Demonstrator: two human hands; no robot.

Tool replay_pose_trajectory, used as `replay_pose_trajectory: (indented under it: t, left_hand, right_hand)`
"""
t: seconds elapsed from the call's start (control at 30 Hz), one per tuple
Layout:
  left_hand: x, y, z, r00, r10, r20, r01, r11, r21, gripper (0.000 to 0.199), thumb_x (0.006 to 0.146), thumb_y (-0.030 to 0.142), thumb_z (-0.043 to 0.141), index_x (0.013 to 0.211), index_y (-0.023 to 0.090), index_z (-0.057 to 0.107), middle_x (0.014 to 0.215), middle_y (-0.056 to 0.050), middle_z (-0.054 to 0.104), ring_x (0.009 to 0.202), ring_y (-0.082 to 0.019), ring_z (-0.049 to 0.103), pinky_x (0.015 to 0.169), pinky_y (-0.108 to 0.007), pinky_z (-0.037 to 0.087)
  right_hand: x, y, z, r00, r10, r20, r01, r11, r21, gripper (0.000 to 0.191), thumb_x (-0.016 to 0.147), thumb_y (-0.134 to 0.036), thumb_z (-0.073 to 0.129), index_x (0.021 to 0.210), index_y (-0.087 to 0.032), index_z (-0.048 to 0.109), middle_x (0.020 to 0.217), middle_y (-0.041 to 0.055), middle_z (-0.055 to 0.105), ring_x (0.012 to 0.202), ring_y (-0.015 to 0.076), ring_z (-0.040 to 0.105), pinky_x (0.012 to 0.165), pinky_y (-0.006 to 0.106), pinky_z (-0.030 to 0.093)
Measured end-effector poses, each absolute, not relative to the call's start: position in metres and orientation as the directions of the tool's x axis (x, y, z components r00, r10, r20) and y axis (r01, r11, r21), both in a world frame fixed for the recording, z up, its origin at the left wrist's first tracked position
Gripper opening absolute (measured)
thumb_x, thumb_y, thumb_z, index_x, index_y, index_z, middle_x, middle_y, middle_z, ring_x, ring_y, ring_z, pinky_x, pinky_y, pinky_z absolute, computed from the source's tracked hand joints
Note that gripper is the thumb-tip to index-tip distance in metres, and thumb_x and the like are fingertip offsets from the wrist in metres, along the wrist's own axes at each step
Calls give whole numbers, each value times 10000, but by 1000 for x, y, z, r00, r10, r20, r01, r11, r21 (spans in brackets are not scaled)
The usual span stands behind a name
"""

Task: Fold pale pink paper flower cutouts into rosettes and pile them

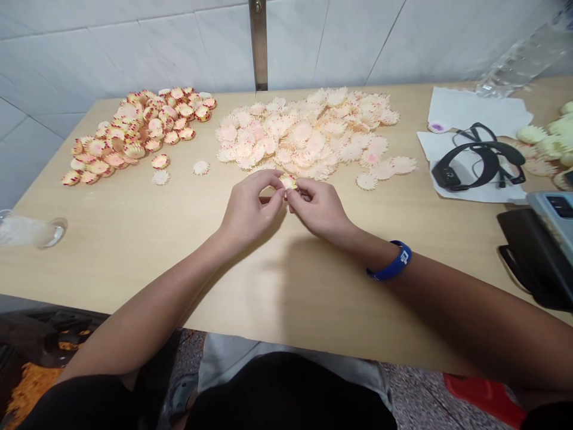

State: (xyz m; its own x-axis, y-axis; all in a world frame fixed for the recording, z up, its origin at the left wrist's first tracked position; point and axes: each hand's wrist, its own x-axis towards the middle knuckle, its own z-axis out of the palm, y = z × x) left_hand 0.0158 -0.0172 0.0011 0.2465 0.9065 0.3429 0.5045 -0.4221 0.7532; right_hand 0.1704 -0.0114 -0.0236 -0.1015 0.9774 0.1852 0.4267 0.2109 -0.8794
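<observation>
A small scalloped paper flower (288,181) is pinched at the fingertips of the left hand (250,212) and right hand (319,209), just before the pale paper pile (308,134) on the tabletop (286,286) — tearing or a drop could be caused by uneven pulling.

White glossy tiles (134,42) cover the wall here, with a metal upright (258,42) coming down behind a pale wooden table (111,269). Floor's speckled stone (412,394), nothing fancy.
</observation>
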Motion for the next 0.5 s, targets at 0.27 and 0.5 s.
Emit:
replay_pose_trajectory:
  t: [0.27,0.5]
  left_hand:
    - [17,-16,-3,229,943,242,278,-302,912,144,866,272,606,788,151,600,1150,-103,654,972,-184,664,804,-274,554]
    - [13,-11,1,205,974,99,55,-112,992,324,768,435,752,779,144,610,1135,-94,671,914,-178,670,853,-325,567]
  right_hand:
    - [172,-8,-20,-143,980,137,423,186,-887,265,824,-182,510,576,-191,417,521,-47,392,530,97,343,531,265,211]
    - [178,-4,-17,-240,961,138,335,215,-917,255,867,-184,487,612,-175,490,541,-26,489,534,101,424,532,252,278]
